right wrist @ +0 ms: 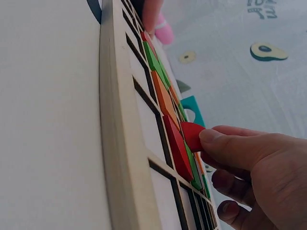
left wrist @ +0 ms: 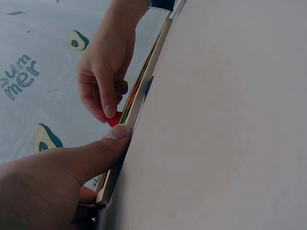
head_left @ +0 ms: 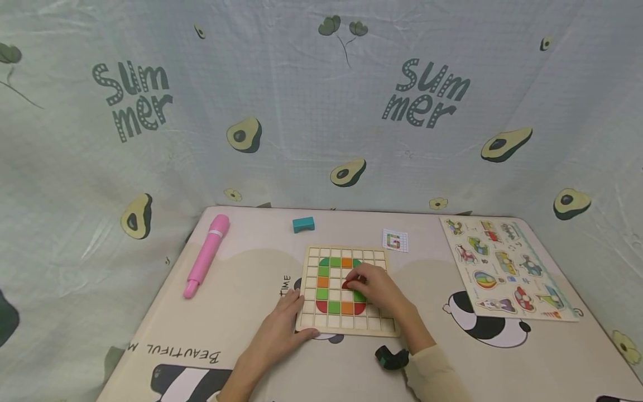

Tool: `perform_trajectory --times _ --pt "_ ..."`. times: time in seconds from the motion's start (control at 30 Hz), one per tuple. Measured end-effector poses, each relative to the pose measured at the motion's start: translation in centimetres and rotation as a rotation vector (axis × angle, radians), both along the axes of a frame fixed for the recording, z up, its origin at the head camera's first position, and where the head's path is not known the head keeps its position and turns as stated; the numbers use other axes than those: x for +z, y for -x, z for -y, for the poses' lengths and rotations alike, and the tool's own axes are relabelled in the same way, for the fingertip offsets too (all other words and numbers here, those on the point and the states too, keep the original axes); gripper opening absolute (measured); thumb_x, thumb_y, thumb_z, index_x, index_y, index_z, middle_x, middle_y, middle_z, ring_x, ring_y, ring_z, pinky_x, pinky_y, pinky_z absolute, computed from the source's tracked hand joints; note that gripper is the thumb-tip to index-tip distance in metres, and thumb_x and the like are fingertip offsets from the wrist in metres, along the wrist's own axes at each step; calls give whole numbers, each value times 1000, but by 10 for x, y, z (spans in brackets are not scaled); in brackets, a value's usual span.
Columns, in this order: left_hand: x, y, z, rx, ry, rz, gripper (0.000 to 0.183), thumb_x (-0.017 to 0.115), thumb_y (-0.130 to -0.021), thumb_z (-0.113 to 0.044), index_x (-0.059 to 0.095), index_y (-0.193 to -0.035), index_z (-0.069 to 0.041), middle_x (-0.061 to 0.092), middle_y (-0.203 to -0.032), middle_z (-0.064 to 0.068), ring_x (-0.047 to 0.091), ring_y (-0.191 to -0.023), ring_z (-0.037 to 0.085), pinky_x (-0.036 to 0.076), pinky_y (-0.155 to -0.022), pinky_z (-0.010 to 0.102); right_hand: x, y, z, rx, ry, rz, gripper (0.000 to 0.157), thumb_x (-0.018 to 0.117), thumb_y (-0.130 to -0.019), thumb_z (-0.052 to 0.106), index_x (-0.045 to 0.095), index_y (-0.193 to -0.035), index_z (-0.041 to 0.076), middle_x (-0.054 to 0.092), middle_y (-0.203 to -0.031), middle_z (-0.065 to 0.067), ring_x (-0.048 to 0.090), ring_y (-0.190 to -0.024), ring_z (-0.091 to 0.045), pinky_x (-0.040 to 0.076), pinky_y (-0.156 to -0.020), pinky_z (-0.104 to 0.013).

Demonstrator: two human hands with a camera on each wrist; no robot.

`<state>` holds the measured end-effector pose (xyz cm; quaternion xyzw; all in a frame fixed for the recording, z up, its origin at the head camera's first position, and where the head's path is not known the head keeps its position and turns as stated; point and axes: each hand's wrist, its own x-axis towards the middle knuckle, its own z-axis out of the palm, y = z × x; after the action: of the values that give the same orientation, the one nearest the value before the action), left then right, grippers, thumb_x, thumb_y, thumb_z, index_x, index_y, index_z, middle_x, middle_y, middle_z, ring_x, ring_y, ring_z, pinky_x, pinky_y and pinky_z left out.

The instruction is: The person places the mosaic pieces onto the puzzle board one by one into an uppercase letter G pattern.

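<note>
A square wooden grid board (head_left: 351, 330) lies on the table, with green, orange and red tiles forming a curved outline in its cells. My right hand (head_left: 378, 287) is over the board's right half. Between thumb and fingertips it pinches a red quarter-round tile (right wrist: 193, 135), tilted just above the other tiles. My left hand (head_left: 275, 334) rests at the board's near left corner, fingers along the left side and thumb (left wrist: 115, 132) on the front edge. A small card (head_left: 395, 240) printed with a coloured grid pattern lies behind the board's right side.
A pink stick-shaped toy (head_left: 206, 257) lies at the left. Behind the board stands a teal arch block (head_left: 303, 224). A picture puzzle board (head_left: 507, 273) covers part of the right side. Near my right sleeve is a bent black object (head_left: 392, 358) with some green. Patterned cloth hangs behind the table.
</note>
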<state>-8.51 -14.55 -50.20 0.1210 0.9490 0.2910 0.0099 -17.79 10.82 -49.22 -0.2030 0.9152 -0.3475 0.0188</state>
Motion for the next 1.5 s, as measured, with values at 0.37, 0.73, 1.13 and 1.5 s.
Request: perform_trajectory --times 0.37,0.73,1.13,1.5 --pt "0 0 1 2 14 -8 83 80 -81 -48 52 -144 -2 50 -152 17 39 -147 37 42 -115 53 -5 1 3 -13 -42 -117 5 74 -90 15 77 -95 17 62 -96 6 54 -89 -9 55 -84 -31" --pt "-2 -1 1 10 16 -5 83 80 -80 -49 53 -143 -1 50 -151 18 40 -146 37 43 -115 53 -11 1 4 9 -74 -160 9 73 -92 18 80 -95 13 59 -95 5 53 -86 -8 52 -76 -26" --pt "-3 4 3 8 22 -15 83 80 -80 -49 54 -142 -1 51 -150 18 41 -146 37 43 -115 53 -13 7 7 -17 -96 -149 9 72 -92 18 79 -97 14 61 -96 5 56 -88 -9 55 -82 -31" --pt "-4 5 2 21 26 -17 82 79 -80 -52 55 -142 -3 52 -150 16 42 -145 35 42 -116 50 -13 6 5 -52 -117 -133 11 72 -93 22 79 -98 16 62 -97 6 55 -88 -8 56 -84 -30"
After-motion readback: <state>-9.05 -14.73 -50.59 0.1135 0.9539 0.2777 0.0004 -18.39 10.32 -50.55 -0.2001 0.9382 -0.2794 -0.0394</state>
